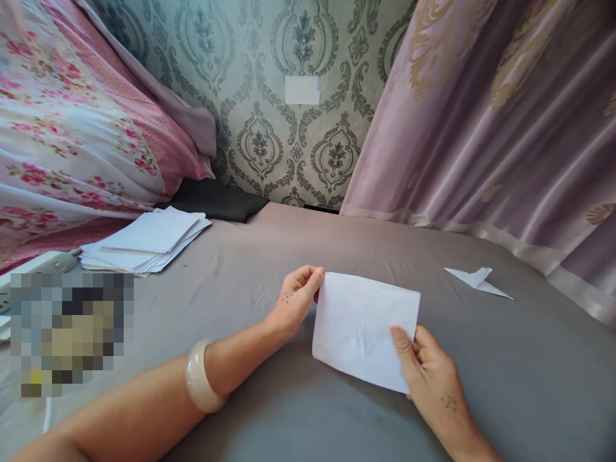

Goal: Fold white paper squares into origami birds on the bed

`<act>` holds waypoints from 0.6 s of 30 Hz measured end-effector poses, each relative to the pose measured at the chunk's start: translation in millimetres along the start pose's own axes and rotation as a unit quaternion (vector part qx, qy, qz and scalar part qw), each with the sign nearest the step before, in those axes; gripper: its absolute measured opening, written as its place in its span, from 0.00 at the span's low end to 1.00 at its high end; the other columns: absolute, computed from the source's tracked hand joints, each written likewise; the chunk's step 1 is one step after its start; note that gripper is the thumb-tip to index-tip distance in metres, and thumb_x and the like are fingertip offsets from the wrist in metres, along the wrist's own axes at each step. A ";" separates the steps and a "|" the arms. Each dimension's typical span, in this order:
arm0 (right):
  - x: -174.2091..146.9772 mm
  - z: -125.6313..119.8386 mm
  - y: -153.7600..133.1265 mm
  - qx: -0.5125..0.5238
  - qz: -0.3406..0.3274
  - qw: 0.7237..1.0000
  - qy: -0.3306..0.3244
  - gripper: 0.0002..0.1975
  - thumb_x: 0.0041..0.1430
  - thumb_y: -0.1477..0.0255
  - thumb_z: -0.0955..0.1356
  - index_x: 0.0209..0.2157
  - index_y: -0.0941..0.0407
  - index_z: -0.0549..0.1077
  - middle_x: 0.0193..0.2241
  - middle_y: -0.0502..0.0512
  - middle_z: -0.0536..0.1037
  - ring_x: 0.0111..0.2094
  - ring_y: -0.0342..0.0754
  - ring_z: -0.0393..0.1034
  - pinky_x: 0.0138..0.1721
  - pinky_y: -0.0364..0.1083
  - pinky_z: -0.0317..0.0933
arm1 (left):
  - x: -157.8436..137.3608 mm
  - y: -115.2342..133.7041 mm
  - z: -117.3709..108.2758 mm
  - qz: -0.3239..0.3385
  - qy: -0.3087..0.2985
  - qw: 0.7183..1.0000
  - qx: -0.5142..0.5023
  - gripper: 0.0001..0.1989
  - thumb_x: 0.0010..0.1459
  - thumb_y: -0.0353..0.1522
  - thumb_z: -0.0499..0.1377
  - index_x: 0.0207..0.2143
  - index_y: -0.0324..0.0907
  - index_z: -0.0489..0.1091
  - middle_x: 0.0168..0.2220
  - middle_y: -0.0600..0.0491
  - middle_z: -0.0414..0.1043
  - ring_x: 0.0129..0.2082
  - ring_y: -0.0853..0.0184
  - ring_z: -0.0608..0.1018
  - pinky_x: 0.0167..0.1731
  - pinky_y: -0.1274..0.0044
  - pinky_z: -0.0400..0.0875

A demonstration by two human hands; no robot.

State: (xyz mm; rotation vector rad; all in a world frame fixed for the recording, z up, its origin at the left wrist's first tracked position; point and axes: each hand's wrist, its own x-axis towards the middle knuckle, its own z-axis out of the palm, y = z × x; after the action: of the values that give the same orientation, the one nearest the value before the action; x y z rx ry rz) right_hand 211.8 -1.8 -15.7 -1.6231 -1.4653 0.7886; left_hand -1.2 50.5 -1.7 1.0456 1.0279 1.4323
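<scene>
A white sheet of paper (363,327) is held up in front of me, slightly curved, with faint creases near its middle. My left hand (299,300) pinches its upper left corner between thumb and fingers. On the right side, my right hand (430,369) grips the edge, thumb on the near face and fingers behind, where they are partly hidden. A pale bangle (205,377) circles my left wrist. Off to the right, apart from both hands, a folded white paper shape (479,281) with pointed ends lies on the grey cloth surface (269,410).
A stack of white paper sheets (149,239) lies at the back left, in front of a black flat item (216,199). A white power strip (41,269) sits at the left edge beside a blurred-out patch. Floral fabric (72,128) and a pink curtain (447,128) hang at the sides.
</scene>
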 end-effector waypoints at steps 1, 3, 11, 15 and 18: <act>-0.4 0.3 -1.5 0.003 0.007 1.000 0.000 0.21 0.57 0.50 0.62 0.31 0.54 0.68 0.16 0.43 0.62 0.16 0.40 0.56 0.16 0.39 0.53 | 0.4 -0.8 -0.4 -0.009 -0.003 1.000 0.001 0.18 0.55 0.46 0.60 0.24 0.40 0.66 0.22 0.58 0.62 0.24 0.72 0.65 0.27 0.79 0.61; -0.8 0.6 -4.2 0.005 0.022 1.000 0.002 0.21 0.57 0.49 0.62 0.31 0.54 0.68 0.16 0.43 0.63 0.16 0.40 0.56 0.16 0.39 0.54 | 0.7 -0.7 -0.3 -0.032 -0.014 0.999 0.000 0.21 0.56 0.48 0.58 0.24 0.39 0.66 0.22 0.57 0.63 0.25 0.72 0.67 0.29 0.78 0.62; -4.4 -0.5 -13.7 -0.007 0.060 0.998 -0.016 0.22 0.54 0.46 0.62 0.27 0.52 0.64 0.13 0.43 0.62 0.15 0.42 0.58 0.13 0.40 0.55 | -5.4 1.6 10.3 -0.075 -0.029 0.997 -0.013 0.24 0.44 0.49 0.66 0.26 0.39 0.64 0.23 0.57 0.65 0.22 0.74 0.67 0.23 0.81 0.60; -5.5 -0.8 -20.0 -0.027 0.078 0.996 -0.029 0.23 0.52 0.45 0.62 0.29 0.52 0.65 0.13 0.43 0.62 0.15 0.43 0.58 0.14 0.41 0.58 | 0.0 -5.6 7.8 -0.050 0.005 0.998 0.031 0.27 0.51 0.54 0.58 0.19 0.41 0.57 0.17 0.61 0.53 0.17 0.77 0.57 0.18 0.81 0.49; -3.3 -1.7 -21.4 -0.043 0.102 0.993 -0.043 0.23 0.52 0.45 0.61 0.33 0.51 0.66 0.12 0.43 0.60 0.16 0.45 0.59 0.14 0.41 0.59 | 4.8 -6.4 3.1 -0.047 -0.007 0.998 0.047 0.28 0.53 0.56 0.53 0.18 0.41 0.56 0.16 0.61 0.53 0.15 0.77 0.57 0.16 0.81 0.49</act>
State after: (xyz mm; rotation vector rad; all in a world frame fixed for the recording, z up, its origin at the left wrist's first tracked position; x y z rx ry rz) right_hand 202.3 -5.0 3.5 -1.8461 -1.4232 0.9306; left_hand 2.9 56.0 -6.7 1.0593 1.1296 1.3085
